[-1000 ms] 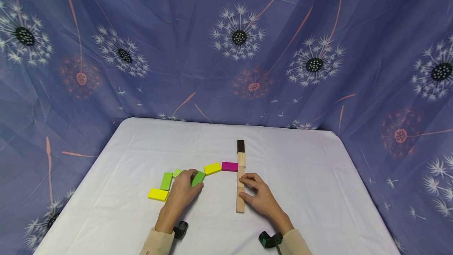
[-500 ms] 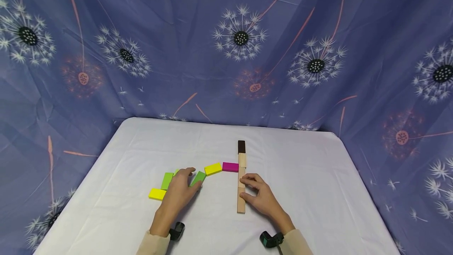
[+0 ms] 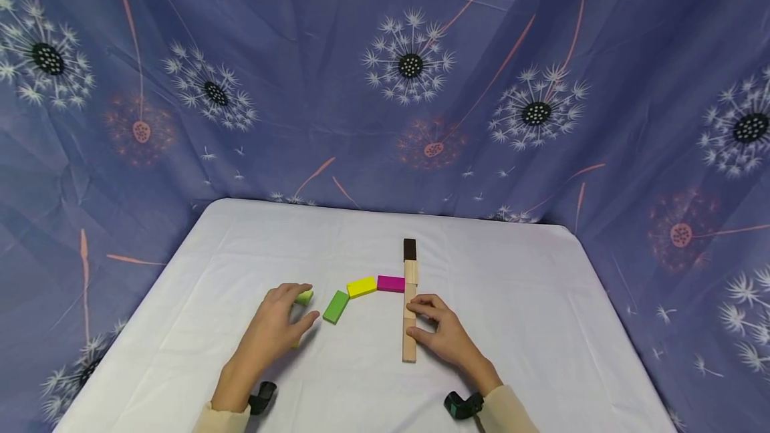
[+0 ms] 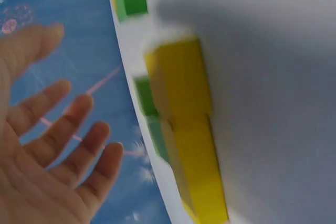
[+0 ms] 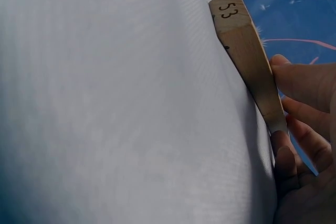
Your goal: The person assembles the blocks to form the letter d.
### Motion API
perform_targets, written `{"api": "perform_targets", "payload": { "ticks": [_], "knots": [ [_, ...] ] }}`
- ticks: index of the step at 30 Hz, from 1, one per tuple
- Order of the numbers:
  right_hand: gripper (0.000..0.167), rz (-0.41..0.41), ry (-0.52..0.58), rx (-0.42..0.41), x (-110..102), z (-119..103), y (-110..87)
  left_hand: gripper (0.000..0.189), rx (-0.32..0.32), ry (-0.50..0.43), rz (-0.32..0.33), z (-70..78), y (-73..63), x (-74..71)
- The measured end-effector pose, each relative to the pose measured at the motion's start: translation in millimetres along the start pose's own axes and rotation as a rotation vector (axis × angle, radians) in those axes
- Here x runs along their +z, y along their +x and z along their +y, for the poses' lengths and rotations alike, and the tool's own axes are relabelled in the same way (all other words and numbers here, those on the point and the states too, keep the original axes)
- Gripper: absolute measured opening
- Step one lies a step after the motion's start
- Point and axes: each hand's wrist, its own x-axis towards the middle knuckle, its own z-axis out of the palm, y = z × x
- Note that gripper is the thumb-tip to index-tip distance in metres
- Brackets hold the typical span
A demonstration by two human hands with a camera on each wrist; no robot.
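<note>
Presently, the left hand [image 3: 271,323] is free, fingers spread, beside the green block [image 3: 335,307]. The right hand [image 3: 446,334] rests thumb and fingertips against the right side of the plain wooden block row [image 3: 407,318]; the magenta block [image 3: 391,284] abuts its left side, followed leftward by the yellow block [image 3: 361,287].

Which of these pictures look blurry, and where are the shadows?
Left wrist view: the yellow blocks are smeared, and a broad grey shadow spreads over the white cloth; right wrist view: the cloth darkens toward the lower left corner, yet the 53 on the wooden block is readable; head view: fairly even light, the magenta block clear, a faint shadow beside the left hand.
</note>
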Motion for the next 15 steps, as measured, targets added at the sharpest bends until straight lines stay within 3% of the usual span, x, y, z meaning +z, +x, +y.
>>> {"api": "perform_targets", "payload": {
  "ticks": [8,15],
  "knots": [
    [0.045,-0.002,-0.004,-0.002,0,-2,0.4,0.067,0.017,-0.007,-0.137,-28.0,-9.1,-15.9],
    [0.045,0.002,0.005,0.014,0,-3,0.2,0.069,0.057,-0.02,-0.145,-48.0,-16.5,-25.3]
  ]
}}
